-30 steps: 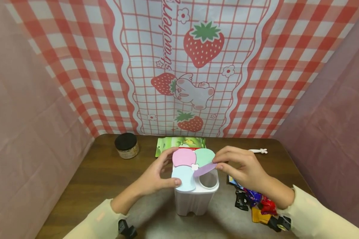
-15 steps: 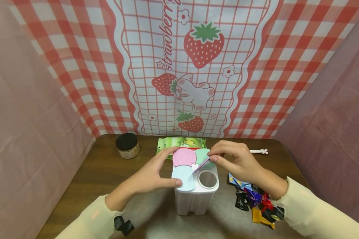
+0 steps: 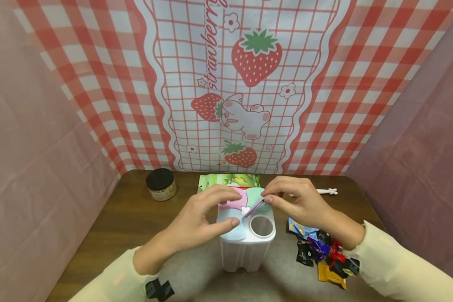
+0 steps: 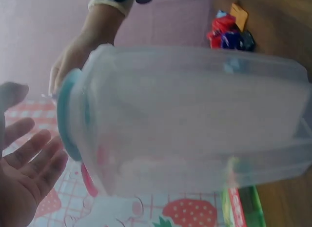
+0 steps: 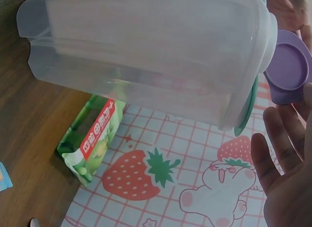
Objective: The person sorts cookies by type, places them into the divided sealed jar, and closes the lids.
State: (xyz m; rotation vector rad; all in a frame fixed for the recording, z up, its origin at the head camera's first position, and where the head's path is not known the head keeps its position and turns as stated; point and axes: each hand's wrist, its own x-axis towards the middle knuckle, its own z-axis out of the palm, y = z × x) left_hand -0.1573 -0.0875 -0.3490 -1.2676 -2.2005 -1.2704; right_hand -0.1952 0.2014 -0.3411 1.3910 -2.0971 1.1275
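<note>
A tall translucent white container (image 3: 245, 253) stands upright on the table. Its top carries pink (image 3: 238, 199), green (image 3: 254, 193) and light blue (image 3: 230, 226) flap lids, all down, around a white centre piece. The purple lid (image 5: 287, 66) is tilted up, baring a round opening (image 3: 262, 226) at the near right. My right hand (image 3: 302, 203) pinches that lid's edge between thumb and fingers. Over the pink and blue lids hovers my left hand (image 3: 196, 216), its fingers relaxed and holding nothing; the left wrist view shows it apart from the container.
Several wrapped sweets (image 3: 318, 249) lie on the table right of the container. Behind it is a green packet (image 3: 228, 180). A black-lidded jar (image 3: 160, 184) stands at the back left, and a white rabbit-topped stick (image 3: 327, 191) lies at the back right.
The purple lid has been raised further by my right hand, uncovering the opening. My left hand has come off the container's left side and moved right, above the lids.
</note>
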